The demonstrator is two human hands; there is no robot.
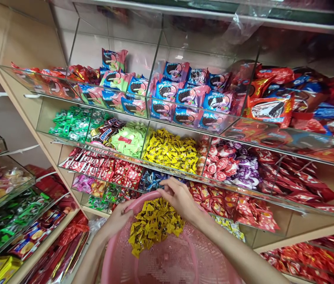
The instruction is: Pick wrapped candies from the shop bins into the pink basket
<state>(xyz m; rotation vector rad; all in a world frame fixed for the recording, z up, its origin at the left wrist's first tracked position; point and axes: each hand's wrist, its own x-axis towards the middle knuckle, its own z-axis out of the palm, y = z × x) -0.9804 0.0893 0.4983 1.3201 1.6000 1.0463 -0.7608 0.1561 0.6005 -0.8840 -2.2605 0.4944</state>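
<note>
A pink plastic mesh basket [111, 260] is tilted in front of me, with a heap of yellow-wrapped candies [156, 225] against its far side. My left hand [118, 221] is closed on the basket's left rim, its thumb lying over the edge. At the far rim, my right hand [180, 199] curls its fingers and thumb over the edge, just beside the heap. Part of its grip is hidden. Beyond the basket, more yellow-wrapped candies [171, 153] fill a clear shelf compartment.
Clear-fronted shelves hold blue-and-pink cookie packs [192, 94], green-wrapped candies [70, 124], pale green packets [129, 140], red-and-white and purple lollipop-like sweets [221, 161], and red packets [119, 173]. Another shelf unit [10, 197] stands left. Glass ledges [119, 152] jut out close to my hands.
</note>
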